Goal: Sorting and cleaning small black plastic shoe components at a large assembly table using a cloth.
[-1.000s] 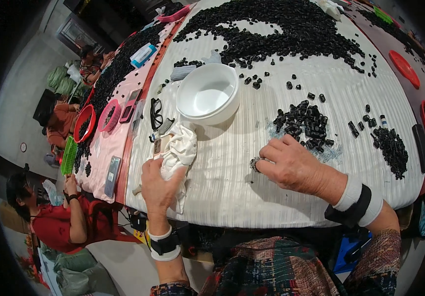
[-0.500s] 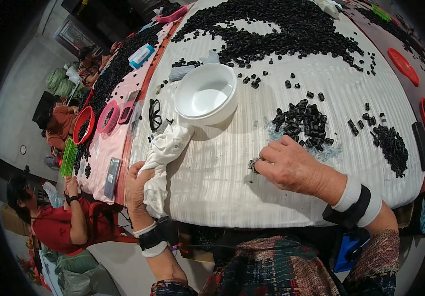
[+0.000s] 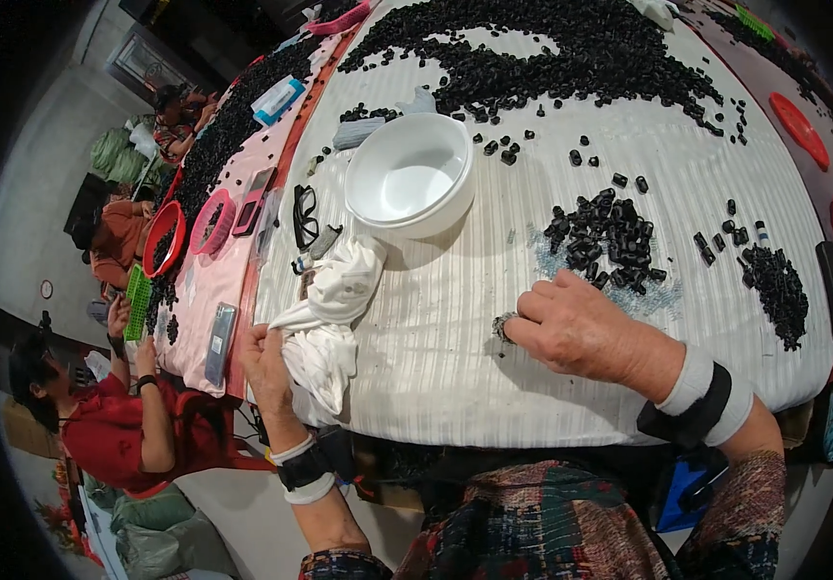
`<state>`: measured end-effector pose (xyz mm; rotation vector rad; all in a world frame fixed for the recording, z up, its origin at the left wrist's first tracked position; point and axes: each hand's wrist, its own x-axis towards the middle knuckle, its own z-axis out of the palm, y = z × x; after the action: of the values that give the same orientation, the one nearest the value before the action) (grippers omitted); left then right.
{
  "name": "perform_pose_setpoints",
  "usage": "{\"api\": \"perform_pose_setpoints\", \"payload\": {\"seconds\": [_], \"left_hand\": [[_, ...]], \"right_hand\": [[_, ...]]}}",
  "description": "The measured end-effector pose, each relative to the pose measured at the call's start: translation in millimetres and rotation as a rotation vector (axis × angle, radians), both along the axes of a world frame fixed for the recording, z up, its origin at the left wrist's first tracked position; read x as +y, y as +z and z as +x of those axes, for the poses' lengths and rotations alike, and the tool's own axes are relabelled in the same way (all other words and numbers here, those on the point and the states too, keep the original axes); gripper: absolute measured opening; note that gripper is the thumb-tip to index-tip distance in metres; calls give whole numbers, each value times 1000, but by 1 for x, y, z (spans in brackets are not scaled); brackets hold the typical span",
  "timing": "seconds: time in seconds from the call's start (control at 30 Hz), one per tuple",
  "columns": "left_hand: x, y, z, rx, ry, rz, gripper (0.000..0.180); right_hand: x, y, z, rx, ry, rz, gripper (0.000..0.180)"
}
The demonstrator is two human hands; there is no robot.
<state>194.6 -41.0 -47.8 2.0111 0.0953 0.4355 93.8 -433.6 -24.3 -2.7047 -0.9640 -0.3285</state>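
My left hand (image 3: pixel 269 377) is closed at the table's near left edge, its fingertips pinching a corner of a rumpled white cloth (image 3: pixel 339 285). My right hand (image 3: pixel 590 338) rests low over the table, thumb and fingers pinched on a small dark, bristly bundle (image 3: pixel 503 329), too small to make out fully. Just beyond it lies a pile of short black cylindrical pieces (image 3: pixel 602 237), with fine bluish bits (image 3: pixel 658 295) around it. Farther right is a heap of smaller black pieces (image 3: pixel 776 290). A white bowl (image 3: pixel 411 179) stands beyond the cloth.
Black-framed glasses (image 3: pixel 306 217) lie left of the bowl. A large mass of black pieces (image 3: pixel 571 58) covers the far table. Red trays (image 3: pixel 798 130) sit at right. Several people work along the left side; the nearest wears a red shirt (image 3: pixel 116 435). A phone (image 3: pixel 221 343) lies by the left edge.
My left hand has shifted slightly and the white cloth has loosened and spread toward the near edge. My right hand keeps its pinch. The person in red has raised a hand toward a green basket.
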Motion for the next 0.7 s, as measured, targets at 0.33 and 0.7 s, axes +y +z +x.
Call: {"api": "perform_pose_setpoints", "payload": {"seconds": [0.33,0.7], "left_hand": [[-15,8,7,-29,112,525,12],[-40,39,9,-286,104,626,23]], "right_hand": [[-3,-4,-2,-31,0,22,4],[-3,2,-2,4,-2,-5,6]]}}
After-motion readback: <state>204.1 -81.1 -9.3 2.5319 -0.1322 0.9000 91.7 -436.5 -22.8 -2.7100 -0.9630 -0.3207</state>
